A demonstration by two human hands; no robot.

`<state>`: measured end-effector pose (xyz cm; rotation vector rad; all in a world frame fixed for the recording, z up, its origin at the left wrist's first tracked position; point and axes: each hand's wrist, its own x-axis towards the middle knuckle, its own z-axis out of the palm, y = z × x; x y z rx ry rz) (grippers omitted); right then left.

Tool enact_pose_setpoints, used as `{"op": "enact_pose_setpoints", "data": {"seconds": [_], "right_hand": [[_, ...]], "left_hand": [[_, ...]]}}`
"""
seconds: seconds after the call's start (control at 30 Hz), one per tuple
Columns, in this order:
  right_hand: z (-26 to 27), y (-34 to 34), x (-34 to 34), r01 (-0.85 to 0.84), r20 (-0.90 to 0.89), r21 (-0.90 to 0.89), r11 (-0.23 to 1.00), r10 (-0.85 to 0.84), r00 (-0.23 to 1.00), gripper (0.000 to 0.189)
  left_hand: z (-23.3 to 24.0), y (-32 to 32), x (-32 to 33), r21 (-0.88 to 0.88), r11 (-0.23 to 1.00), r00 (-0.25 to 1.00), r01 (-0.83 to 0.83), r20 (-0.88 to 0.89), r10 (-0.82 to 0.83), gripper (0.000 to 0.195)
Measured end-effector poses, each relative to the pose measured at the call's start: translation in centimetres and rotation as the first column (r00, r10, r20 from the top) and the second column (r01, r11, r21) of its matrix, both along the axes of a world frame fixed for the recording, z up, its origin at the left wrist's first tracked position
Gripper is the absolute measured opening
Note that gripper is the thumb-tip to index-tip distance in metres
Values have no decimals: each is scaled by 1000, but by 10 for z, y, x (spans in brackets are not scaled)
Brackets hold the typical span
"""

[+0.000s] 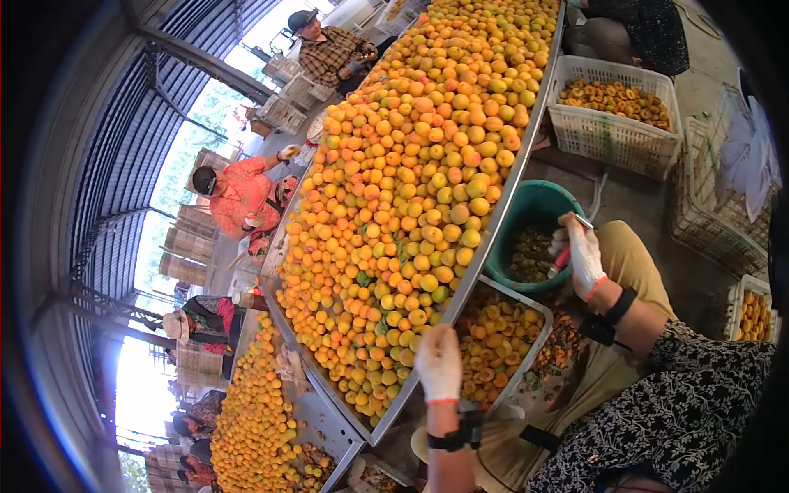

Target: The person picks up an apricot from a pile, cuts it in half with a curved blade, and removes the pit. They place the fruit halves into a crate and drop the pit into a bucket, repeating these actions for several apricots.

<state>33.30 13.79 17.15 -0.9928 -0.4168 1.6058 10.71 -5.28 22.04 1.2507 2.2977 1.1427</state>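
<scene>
My right hand (579, 256), in a white glove, is closed around a tool with a red handle (561, 259) and a metal end, over the rim of a green bucket (493, 262) that holds small dark bits. My left hand (439, 360), gloved in white too, is at the metal edge of a large table heaped with whole apricots (394, 203). Its fingers are curled; whether they hold anything cannot be told. Just right of it, below the table edge, a light crate (536, 351) holds opened apricot halves (499, 345).
A white basket (610, 135) of apricot halves stands beyond the bucket, with stacked crates (715, 215) at right. Fruit scraps (561, 345) lie on the floor. Several people sit across the table, and another person's legs (604, 40) show at top right. A second apricot heap (253, 413) lies lower left.
</scene>
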Motion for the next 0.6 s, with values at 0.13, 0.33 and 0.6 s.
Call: {"op": "enact_pose_setpoints", "data": {"seconds": [0.13,0.33,0.6], "right_hand": [[14,-14,-4,-142,-39,-91,986,139,990,31],[6,-23,-16,-238,-56,-127,963,233,971,29],[20,-17,-18,-438,27,-230,869,456,890,26]], "left_hand": [[42,40,-102,-4,991,982,-132,-136,130,22],[15,154,-208,-252,962,906,-106,-423,-11,43],[7,168,-238,-336,938,803,-86,-580,-134,35]]}}
